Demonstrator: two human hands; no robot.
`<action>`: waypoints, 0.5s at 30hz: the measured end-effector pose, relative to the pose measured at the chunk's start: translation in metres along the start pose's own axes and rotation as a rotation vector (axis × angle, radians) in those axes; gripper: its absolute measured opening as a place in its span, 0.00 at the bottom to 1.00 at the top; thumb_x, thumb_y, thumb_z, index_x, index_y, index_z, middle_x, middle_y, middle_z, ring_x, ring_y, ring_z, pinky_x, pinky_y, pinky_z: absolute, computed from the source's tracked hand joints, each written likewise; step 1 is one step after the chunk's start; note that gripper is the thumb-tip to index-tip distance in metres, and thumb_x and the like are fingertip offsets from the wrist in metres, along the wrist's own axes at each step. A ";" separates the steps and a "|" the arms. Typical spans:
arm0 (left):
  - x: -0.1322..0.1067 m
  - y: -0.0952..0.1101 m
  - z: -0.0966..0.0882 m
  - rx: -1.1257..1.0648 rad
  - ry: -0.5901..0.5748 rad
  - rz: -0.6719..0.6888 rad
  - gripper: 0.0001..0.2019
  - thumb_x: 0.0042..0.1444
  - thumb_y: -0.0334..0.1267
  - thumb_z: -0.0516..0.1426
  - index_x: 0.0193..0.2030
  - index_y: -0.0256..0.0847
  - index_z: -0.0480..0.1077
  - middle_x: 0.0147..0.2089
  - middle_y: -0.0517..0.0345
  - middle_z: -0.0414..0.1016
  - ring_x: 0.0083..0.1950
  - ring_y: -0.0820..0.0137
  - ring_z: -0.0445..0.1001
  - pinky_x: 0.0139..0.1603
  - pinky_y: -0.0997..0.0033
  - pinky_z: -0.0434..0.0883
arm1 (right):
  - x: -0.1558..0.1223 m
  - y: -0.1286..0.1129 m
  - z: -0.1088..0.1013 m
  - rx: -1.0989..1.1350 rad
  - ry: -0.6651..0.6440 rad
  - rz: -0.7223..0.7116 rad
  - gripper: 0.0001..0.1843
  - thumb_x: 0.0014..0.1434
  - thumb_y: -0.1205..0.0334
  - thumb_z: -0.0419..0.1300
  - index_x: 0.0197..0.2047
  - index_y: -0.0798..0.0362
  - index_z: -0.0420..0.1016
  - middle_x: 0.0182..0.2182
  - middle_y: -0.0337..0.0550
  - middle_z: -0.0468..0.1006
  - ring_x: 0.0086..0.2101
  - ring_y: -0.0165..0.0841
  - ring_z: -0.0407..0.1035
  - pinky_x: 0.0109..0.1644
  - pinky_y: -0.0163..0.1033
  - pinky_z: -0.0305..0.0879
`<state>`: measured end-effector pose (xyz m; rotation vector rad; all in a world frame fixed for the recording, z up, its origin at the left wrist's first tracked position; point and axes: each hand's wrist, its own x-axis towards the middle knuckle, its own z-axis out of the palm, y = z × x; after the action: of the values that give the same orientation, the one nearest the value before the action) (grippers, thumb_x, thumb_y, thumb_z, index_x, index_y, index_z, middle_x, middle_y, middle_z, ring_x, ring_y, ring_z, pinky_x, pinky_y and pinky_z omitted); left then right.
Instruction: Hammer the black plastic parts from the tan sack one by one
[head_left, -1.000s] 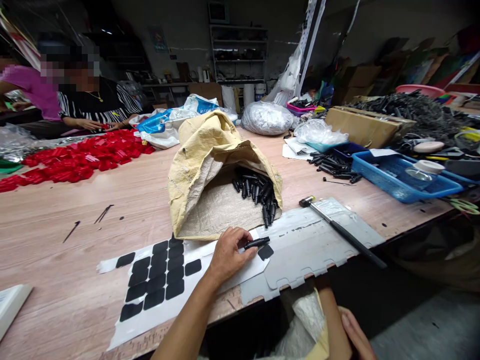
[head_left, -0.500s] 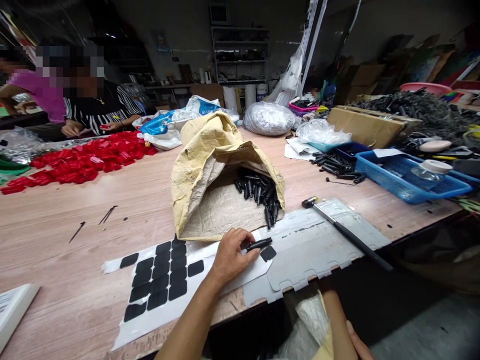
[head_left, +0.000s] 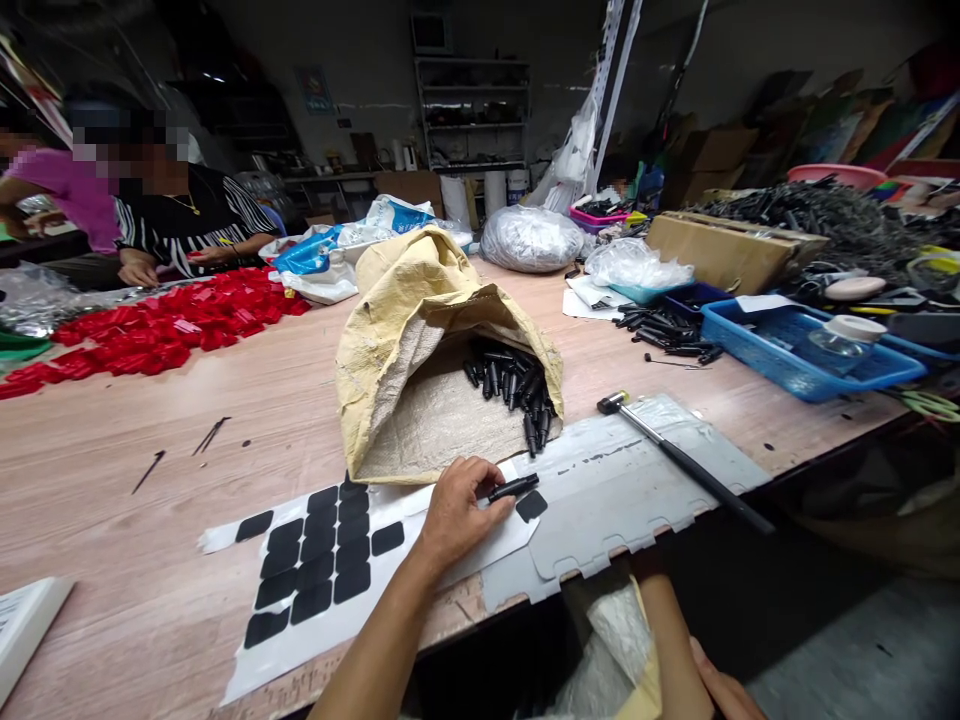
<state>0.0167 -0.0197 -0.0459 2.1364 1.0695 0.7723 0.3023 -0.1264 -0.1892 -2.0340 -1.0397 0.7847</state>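
My left hand pinches a short black plastic stick just above a white backing sheet carrying several black square pads. One loose black pad lies right below the stick. Behind it a tan woven sack lies open on its side with several black plastic pieces spilling at its mouth. My right hand hangs below the table edge beside a bag; only part of it shows and its fingers are hidden.
A small hammer lies on a grey sheet to the right. A blue tray and more black parts sit further right. Red pieces cover the far left, where two people sit. Thin black pins lie on the wood.
Nothing has clearly moved; my left hand keeps its pinch on the black stick in the same spot, and only the camera has shifted slightly.
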 end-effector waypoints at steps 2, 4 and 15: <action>0.000 0.000 0.001 -0.001 -0.002 -0.001 0.04 0.52 0.34 0.64 0.35 0.41 0.74 0.33 0.60 0.74 0.39 0.65 0.69 0.42 0.66 0.63 | 0.001 0.001 0.001 0.019 -0.016 0.021 0.15 0.68 0.52 0.60 0.55 0.44 0.75 0.55 0.45 0.76 0.54 0.42 0.71 0.51 0.48 0.74; 0.001 -0.001 0.001 0.001 -0.006 -0.001 0.04 0.52 0.34 0.64 0.35 0.41 0.74 0.33 0.60 0.74 0.39 0.65 0.69 0.42 0.66 0.63 | 0.002 0.001 0.002 0.035 -0.029 0.040 0.14 0.67 0.52 0.61 0.55 0.42 0.75 0.55 0.44 0.76 0.54 0.43 0.71 0.50 0.48 0.75; 0.001 -0.003 0.000 -0.001 -0.014 0.002 0.04 0.55 0.38 0.64 0.36 0.42 0.75 0.34 0.58 0.74 0.40 0.64 0.70 0.43 0.65 0.64 | 0.004 0.003 0.011 0.204 -0.005 0.157 0.17 0.64 0.51 0.64 0.56 0.42 0.74 0.55 0.44 0.76 0.55 0.43 0.70 0.50 0.48 0.75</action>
<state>0.0158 -0.0174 -0.0483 2.1390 1.0593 0.7572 0.2970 -0.1211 -0.1989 -1.9549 -0.7745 0.9376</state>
